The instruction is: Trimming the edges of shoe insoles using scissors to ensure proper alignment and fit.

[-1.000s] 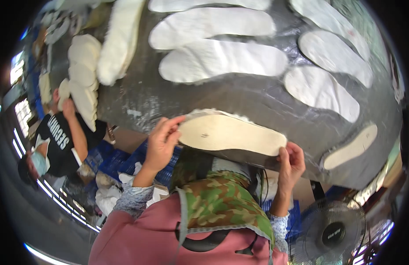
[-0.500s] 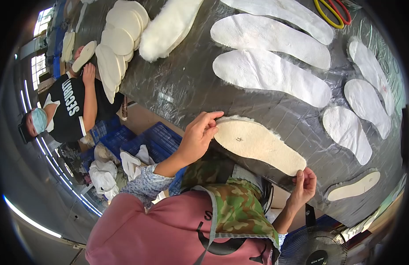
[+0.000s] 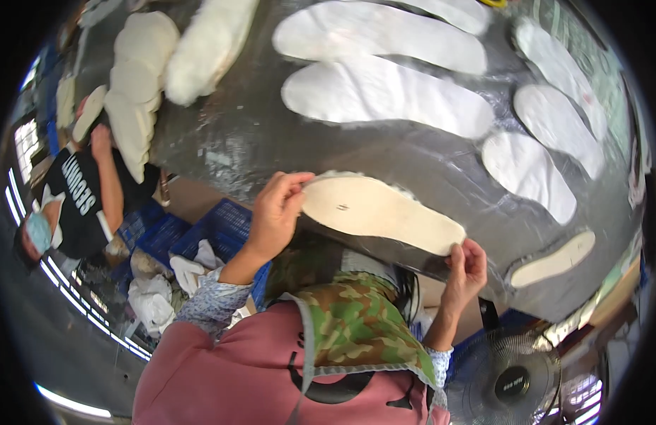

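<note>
A cream insole [image 3: 377, 207] with a fluffy white edge along its far side is stretched between my hands at the near edge of the table. My left hand [image 3: 277, 212] pinches its left end between thumb and fingers. At the other end, my right hand [image 3: 466, 271] grips the tip the same way. A small dark mark shows near the insole's left end. Beyond it lie white sheepskin insole pieces [image 3: 388, 95], smooth side up. To the right, another cream insole [image 3: 553, 260] with a fuzzy edge lies on the table.
The dark, plastic-covered table [image 3: 221, 134] carries a fanned stack of cream insoles [image 3: 135, 78] and a fluffy white piece [image 3: 209, 49] at far left. A masked co-worker [image 3: 80, 191] handles an insole there. Blue crates [image 3: 221, 227] stand below; a fan [image 3: 512, 382] is at lower right.
The view has shifted, so the table and its pieces appear further left and higher. Both hands keep hold of the same insole's two ends.
</note>
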Tool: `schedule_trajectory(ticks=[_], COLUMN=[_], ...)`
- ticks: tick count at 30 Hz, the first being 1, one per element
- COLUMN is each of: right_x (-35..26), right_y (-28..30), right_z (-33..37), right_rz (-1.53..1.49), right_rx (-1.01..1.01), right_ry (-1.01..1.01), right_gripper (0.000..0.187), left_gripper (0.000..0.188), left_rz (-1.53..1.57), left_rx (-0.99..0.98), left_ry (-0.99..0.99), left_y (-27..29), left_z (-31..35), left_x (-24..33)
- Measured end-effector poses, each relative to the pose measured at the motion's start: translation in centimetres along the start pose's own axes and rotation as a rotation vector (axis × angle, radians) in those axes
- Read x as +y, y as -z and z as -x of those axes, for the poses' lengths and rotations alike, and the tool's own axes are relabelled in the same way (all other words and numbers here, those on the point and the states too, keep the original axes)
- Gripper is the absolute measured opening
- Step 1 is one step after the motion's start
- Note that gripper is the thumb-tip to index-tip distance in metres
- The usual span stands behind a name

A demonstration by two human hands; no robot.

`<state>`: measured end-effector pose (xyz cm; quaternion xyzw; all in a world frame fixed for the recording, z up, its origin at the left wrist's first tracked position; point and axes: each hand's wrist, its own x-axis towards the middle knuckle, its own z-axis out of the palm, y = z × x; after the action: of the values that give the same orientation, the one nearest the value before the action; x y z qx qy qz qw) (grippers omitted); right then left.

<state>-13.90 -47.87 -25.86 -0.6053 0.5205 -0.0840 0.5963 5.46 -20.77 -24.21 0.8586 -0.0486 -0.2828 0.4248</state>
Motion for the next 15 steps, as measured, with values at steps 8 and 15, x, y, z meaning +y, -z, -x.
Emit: schedule_trajectory(ticks=[8,15], right_x=[-0.3,-0.7], right_y=[-0.6,-0.1], right_z=[-0.1,-0.3], right_rz=[-0.061,-0.069], right_rx=[-0.023,-0.022], right_ry=[-0.026,-0.062], right_gripper=[0.017,0.02], left_gripper=[0.026,0.024], left_rz=[0.104,0.116], left_rx=[-0.028,-0.041], left_ry=[0.075,0.084], left_y=[-0.2,-0.4], left_z=[0.3,0.2], left_x=[-1.0,-0.9])
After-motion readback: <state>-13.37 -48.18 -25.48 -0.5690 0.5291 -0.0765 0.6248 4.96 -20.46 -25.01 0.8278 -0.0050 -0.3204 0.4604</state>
